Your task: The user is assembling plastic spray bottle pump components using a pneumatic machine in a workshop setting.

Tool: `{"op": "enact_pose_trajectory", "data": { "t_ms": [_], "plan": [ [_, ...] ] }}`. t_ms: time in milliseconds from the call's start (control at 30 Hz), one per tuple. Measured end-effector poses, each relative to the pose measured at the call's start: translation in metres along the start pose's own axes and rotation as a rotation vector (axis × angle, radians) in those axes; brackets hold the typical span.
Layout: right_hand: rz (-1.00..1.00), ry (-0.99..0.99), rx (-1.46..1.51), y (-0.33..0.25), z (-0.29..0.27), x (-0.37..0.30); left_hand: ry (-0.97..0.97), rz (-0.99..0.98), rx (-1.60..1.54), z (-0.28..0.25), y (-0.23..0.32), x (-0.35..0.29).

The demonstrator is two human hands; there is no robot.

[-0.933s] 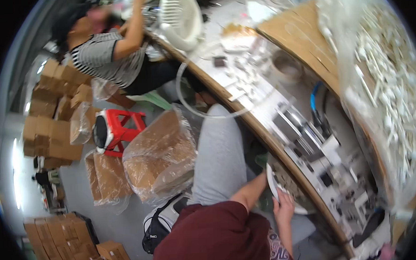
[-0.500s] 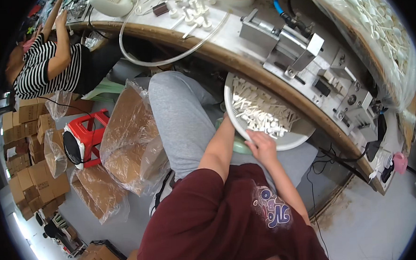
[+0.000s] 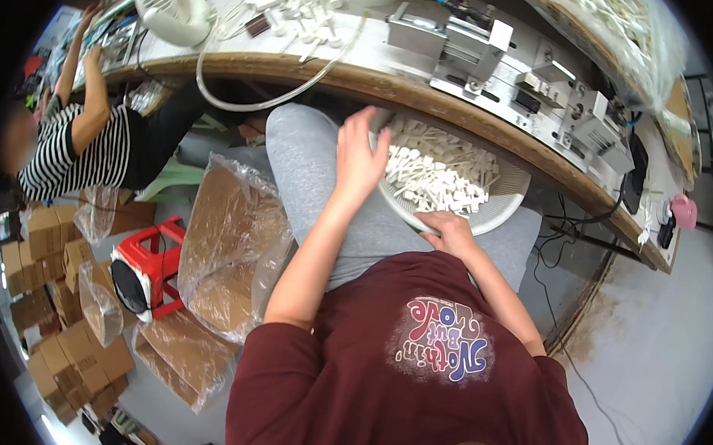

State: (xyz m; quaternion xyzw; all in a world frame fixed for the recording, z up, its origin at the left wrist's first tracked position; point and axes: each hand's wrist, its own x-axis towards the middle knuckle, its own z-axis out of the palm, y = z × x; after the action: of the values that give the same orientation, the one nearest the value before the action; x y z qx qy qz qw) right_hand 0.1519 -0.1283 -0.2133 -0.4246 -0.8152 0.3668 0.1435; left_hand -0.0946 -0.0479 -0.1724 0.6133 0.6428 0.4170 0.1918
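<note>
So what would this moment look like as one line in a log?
left hand: on basket rim | right hand: gripping rim | white basket: on lap, full of small white plastic parts

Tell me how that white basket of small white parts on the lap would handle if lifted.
The basket probably feels light, since its parts look like small plastic pieces. Heaped and loose, they would likely slide and spill if it tips. The right hand grips its near rim.

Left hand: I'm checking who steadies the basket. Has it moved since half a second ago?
Yes. The left hand has come up onto the white basket's far-left rim, toward the workbench.
</note>
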Motion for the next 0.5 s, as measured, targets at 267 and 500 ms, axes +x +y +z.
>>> {"op": "enact_pose_trajectory", "data": {
  "t_ms": [267,500],
  "plan": [
    [-0.026,0.052,-0.139,0.005,-0.009,-0.025,-0.946,0.523,0.391,0.035,0.006,-0.083],
    [0.478,1.234,0.297,0.053,-0.037,-0.037,-0.709,0.765,0.5,0.055,0.013,-0.096]
  ]
}}
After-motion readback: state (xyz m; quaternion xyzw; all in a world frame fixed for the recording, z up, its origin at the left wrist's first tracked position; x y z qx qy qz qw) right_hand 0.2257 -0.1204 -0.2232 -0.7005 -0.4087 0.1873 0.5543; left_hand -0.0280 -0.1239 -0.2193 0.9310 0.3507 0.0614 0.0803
